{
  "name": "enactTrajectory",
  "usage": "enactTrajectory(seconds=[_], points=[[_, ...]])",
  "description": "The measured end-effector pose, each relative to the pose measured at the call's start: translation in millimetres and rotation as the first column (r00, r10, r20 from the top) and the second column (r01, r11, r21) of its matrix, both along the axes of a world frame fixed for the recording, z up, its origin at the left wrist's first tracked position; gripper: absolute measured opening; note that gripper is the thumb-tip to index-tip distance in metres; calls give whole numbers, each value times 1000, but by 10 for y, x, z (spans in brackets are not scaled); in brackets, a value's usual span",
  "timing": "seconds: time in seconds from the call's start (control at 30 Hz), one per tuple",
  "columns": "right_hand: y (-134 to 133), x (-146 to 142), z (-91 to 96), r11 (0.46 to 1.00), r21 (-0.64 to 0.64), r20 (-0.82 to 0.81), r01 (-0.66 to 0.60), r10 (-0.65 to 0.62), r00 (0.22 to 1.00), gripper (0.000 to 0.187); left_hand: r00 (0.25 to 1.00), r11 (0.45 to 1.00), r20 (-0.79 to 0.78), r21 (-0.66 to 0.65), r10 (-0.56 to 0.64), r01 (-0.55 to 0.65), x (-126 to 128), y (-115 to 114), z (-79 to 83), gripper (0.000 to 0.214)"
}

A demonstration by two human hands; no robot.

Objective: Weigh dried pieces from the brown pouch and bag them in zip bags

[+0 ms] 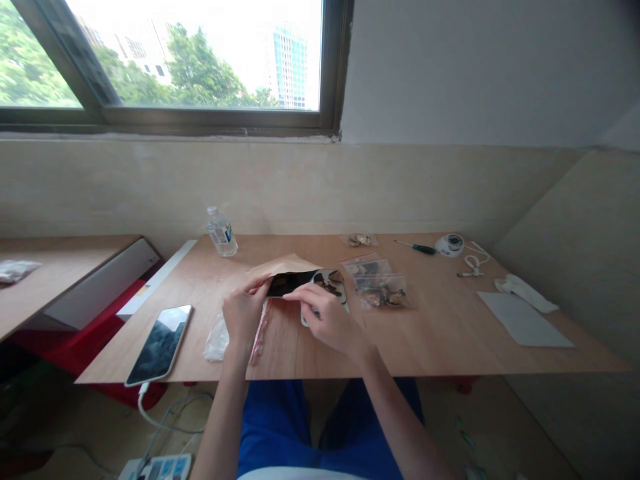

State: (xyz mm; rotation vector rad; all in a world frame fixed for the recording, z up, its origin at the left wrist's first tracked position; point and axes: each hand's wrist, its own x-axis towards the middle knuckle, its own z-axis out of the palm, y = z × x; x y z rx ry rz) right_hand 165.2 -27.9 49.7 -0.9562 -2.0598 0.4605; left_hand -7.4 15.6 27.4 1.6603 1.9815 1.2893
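Head view: wood-top table (pixel 430 340) is backed by wall (pixel 425 187), lit by window (pixel 215 121); brown bag (pixel 283 265) is pinched in left hand (pixel 245 310), curled right hand (pixel 330 317)'s hold can't be told.

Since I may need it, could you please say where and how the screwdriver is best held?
I would take the screwdriver by its green handle, coming from above on the near side: it lies flat, the handle is the thickest part, and the white dome camera sits close at its right end.
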Motion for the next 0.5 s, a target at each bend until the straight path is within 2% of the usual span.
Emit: enactTrajectory(seconds=[0.07, 0.13, 0.2, 0.37, 0.5], points=[[13, -232, -33, 999, 30, 207, 38, -43, 977, 35, 1000, 1000, 7, 3, 2, -2, -3, -14, -12, 26], [44, -423, -83, 993, 52, 404, 106, -118, 907, 33, 1000, 1000, 17, 9, 10, -11, -21, -28, -30, 25], [74, -552, -97, 989, 40, 517, 146, -145, 844, 28, 1000, 1000, 26, 15, 15, -15, -48, -45, -55, 25], [181, -673, -59, 969, -162, 557, 187, -67, 828, 27, 999, 998, 38, 58, 32, -34, -103, -117, -150, 25], [382, -770, -172, 946, -241, 535, 219, -58, 843, 26, 999, 996, -6, 79, 45, -45, -114, -193, -246, 23]])
